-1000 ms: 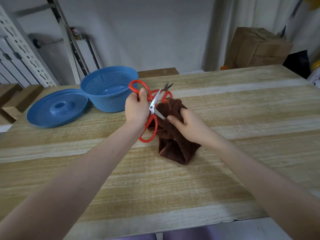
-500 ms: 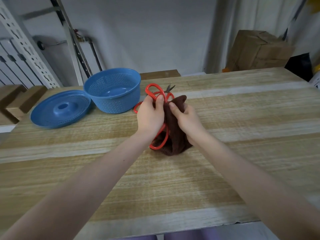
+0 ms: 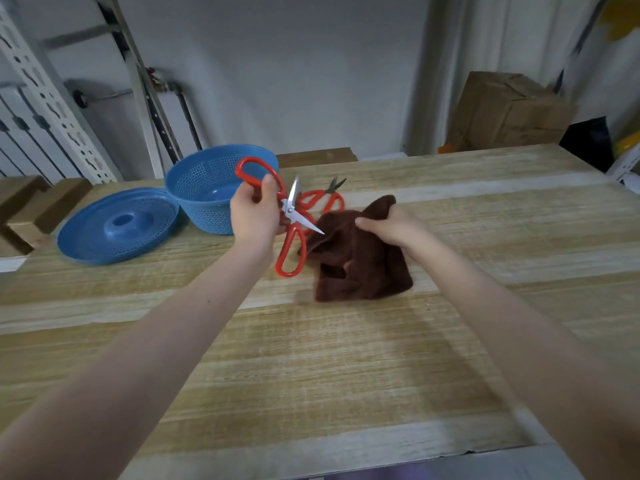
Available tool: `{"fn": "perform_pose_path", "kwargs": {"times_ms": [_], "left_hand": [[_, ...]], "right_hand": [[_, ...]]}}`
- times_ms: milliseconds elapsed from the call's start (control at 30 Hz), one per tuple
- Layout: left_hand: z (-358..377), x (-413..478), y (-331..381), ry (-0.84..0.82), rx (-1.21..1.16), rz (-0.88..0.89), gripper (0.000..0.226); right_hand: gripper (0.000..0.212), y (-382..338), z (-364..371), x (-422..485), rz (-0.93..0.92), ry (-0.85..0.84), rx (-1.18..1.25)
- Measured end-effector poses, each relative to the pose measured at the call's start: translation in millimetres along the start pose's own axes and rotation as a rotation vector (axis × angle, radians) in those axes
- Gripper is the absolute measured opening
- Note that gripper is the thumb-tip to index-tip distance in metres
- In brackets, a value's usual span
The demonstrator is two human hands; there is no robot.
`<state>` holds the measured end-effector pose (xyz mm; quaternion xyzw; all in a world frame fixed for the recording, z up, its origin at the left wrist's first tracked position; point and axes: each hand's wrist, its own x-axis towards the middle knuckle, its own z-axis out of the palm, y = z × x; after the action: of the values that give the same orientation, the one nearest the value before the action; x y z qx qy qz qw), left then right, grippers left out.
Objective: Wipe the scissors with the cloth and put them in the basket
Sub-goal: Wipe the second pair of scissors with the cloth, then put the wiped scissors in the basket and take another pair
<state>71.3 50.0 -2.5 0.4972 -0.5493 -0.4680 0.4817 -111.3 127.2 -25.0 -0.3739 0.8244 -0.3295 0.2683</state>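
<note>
The person's left hand (image 3: 256, 216) holds a pair of red-handled scissors (image 3: 292, 216) up off the surface (image 3: 346, 358), just to the right of the blue basket (image 3: 207, 220). Its fingers are curled round the upper handle loop, with the thumb pressed on the loop's outer side. From where I stand that loop overlaps the basket's right rim. The lower loop hangs free below the hand. The steel blades are spread apart: one points up, the other slants down and away from the basket, its tip just at the edge of the brown cloth (image 3: 360, 268).

The right hand (image 3: 391, 225) is further right of the basket, beyond the scissors. Its fingers are bent and pinch a fold at the top of the cloth, lifting that edge, while the rest lies crumpled on the surface.

A second, smaller pair of red scissors (image 3: 325, 194) lies flat on the surface to the right of the basket, behind the cloth. A blue perforated lid (image 3: 104, 233) rests against the basket's left side. The basket itself stands upright and nothing shows inside it. A cardboard box (image 3: 505, 112) sits off the surface, far to the basket's right, by the wall.
</note>
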Motion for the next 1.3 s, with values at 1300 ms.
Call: {"fn": "perform_pose_path", "kwargs": {"times_ms": [1300], "left_hand": [[-46.2, 39.7, 20.6, -0.441, -0.29, -0.316, 0.021]], "right_hand": [[0.018, -90.9, 41.9, -7.5, -0.223, -0.065, 0.651]]}}
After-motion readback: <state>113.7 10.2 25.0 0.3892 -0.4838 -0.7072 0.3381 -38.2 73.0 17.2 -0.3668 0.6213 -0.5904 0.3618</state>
